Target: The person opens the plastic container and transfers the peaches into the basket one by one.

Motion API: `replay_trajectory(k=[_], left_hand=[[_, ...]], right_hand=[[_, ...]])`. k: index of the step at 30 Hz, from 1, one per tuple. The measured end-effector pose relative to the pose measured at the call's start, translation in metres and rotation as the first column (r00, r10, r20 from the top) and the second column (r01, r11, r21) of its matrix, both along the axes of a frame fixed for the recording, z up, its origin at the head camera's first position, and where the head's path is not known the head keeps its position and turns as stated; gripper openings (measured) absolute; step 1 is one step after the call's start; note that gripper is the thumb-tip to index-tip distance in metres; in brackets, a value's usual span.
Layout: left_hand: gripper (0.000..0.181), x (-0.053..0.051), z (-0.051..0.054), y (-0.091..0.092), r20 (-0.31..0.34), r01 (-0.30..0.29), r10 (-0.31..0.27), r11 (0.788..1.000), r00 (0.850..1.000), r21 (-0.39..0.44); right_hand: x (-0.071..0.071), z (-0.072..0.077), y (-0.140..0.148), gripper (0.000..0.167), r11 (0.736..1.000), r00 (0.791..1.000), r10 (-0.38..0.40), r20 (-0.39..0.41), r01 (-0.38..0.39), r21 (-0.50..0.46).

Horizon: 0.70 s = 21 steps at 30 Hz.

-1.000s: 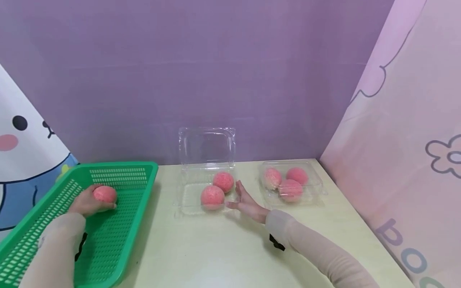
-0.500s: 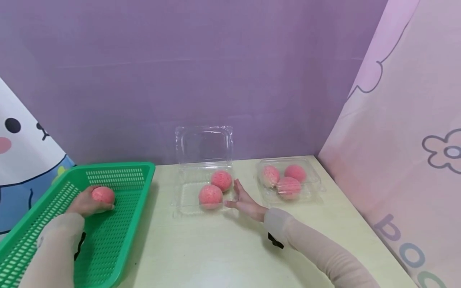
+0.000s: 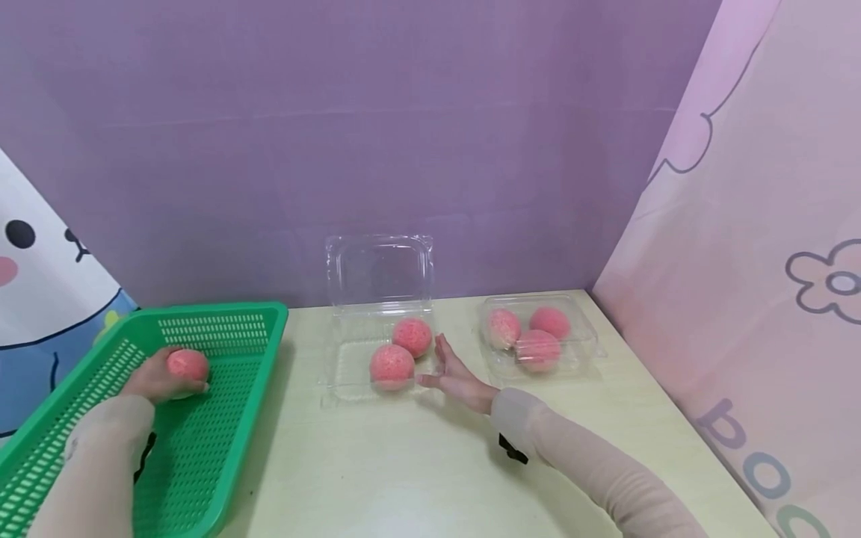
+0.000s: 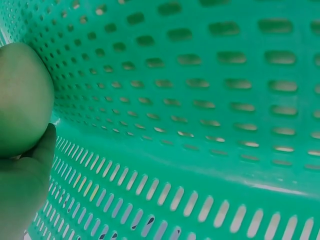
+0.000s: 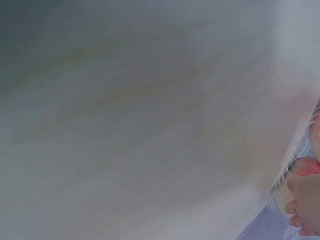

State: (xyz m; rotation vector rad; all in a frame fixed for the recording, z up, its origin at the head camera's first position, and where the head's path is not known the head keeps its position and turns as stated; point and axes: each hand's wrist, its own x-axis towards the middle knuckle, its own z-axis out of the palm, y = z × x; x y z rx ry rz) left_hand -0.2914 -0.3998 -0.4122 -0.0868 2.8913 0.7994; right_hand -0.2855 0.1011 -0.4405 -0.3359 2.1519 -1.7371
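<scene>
In the head view, my left hand (image 3: pixel 161 376) is inside the green basket (image 3: pixel 265 373), its fingers curled round a pink peach (image 3: pixel 188 364). The left wrist view catches that peach (image 4: pixel 22 100) at its left edge, close to the slotted basket wall. My right hand (image 3: pixel 460 381) has its fingers spread beside an open clear plastic box (image 3: pixel 350 359). Two pink peaches, a front one (image 3: pixel 392 367) and a rear one (image 3: pixel 412 338), sit in the box's right part. Whether the right fingertips touch the box, I cannot tell. The box's lid (image 3: pixel 380 273) stands upright behind it.
To the right, a second clear box (image 3: pixel 585 329) with its lid down contains three peaches, the nearest one (image 3: pixel 538 351) at its front. A purple backdrop (image 3: pixel 430 149) rises behind the pale table (image 3: pixel 350 471). A printed pink wall (image 3: pixel 760 299) borders the right side.
The whole head view has shifted slightly, so things appear a little further left. My left hand stays on the peach in the basket, and the right hand keeps its place beside the open box.
</scene>
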Motion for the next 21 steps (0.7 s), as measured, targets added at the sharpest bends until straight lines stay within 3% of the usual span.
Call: replay_trajectory(k=[6, 21], left_hand=[[0.109, -0.0002, 0.0004, -0.0001, 0.005, 0.004, -0.004, 1.000, 1.000, 0.005], [0.099, 0.0053, 0.0051, -0.0039, 0.031, 0.000, -0.002, 0.998, 1.000, 0.058]], right_hand=[[-0.0022, -0.0064, -0.0005, 0.100, 1.000, 1.000, -0.009, -0.008, 0.009, 0.003], [-0.0006, -0.0055, -0.0005, 0.101, 1.000, 1.000, -0.001, -0.020, 0.001, 0.010]])
